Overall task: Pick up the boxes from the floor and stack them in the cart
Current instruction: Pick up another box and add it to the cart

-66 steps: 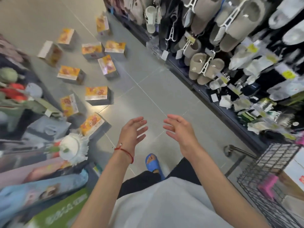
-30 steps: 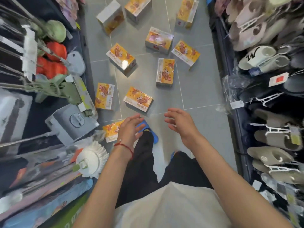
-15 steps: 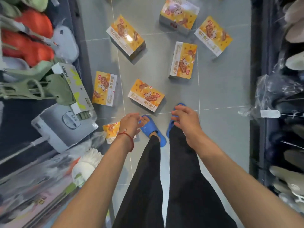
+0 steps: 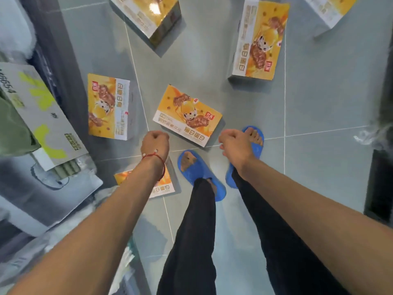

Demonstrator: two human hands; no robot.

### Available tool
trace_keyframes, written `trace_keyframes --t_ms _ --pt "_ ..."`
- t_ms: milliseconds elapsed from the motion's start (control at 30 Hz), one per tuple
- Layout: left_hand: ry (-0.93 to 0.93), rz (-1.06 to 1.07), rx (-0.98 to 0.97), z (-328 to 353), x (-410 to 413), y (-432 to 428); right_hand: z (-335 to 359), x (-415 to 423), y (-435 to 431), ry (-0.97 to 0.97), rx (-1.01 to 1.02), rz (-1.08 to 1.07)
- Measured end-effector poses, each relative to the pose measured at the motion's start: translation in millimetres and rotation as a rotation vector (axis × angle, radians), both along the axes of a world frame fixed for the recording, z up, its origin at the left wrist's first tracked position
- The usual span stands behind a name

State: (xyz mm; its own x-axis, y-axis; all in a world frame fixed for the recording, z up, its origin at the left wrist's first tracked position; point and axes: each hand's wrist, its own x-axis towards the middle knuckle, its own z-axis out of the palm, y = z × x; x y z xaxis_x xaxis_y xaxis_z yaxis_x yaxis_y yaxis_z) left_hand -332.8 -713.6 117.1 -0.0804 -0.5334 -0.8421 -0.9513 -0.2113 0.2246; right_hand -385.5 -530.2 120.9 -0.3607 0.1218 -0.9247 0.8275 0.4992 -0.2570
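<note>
A person bends over a tiled shop aisle, both arms stretched down toward scattered snack boxes. Nearest, partly hidden under the left forearm, a yellow box (image 4: pixel 164 186) lies flat on the floor (image 4: pixel 308 167), behind the left fingers and beside the blue slippers (image 4: pixel 200 173). The left hand (image 4: pixel 155 143), a red string at its wrist, and the right hand (image 4: pixel 234 143) hang with fingers curled downward out of sight; how far they are spread cannot be told, and neither hand has anything in its grasp. Just beyond both sets of fingertips, and between them, lies the nearest centre box (image 4: pixel 187 114), turned at a slant, its near edge close to the knuckles. Left of the left fingers rests another box (image 4: pixel 108 106), hard against the dark base of a shelf unit (image 4: pixel 63 67). Farther out, ahead of the right fingers, a fourth box (image 4: pixel 259 38) lies well apart, with a fifth box (image 4: pixel 148 12) ahead of the left hand. The cart is not in view.

Judged from here, the slanted box is the likely target. Because it sits askew to the hands, a grasp at opposite corners rather than sides could let it twist and drop. The toes just beside its edge could be struck, and the box underfoot invites a stumble when turning away.
</note>
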Motion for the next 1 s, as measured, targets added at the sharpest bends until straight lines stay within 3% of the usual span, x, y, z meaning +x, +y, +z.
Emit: trace_keyframes --t_ms 333,467,700,1000 --pt "0.06 -0.242 -0.142 -151.4 -33.4 -42.3 -175.4 -13.3 -13.2 -0.051 0.052 -0.183" --pt "0.098 -0.344 -0.07 -199.3 -44.2 -49.9 -251.8 -7.8 -4.4 -0.094 -0.038 -0.304" --pt "0.089 -0.445 -0.031 -224.8 -52.5 -53.8 -236.6 -26.1 -25.7 -0.161 -0.155 -0.477" --pt "0.107 -0.328 0.045 -150.6 -38.3 -41.3 -177.4 -28.0 -10.1 -0.11 -0.209 -0.478"
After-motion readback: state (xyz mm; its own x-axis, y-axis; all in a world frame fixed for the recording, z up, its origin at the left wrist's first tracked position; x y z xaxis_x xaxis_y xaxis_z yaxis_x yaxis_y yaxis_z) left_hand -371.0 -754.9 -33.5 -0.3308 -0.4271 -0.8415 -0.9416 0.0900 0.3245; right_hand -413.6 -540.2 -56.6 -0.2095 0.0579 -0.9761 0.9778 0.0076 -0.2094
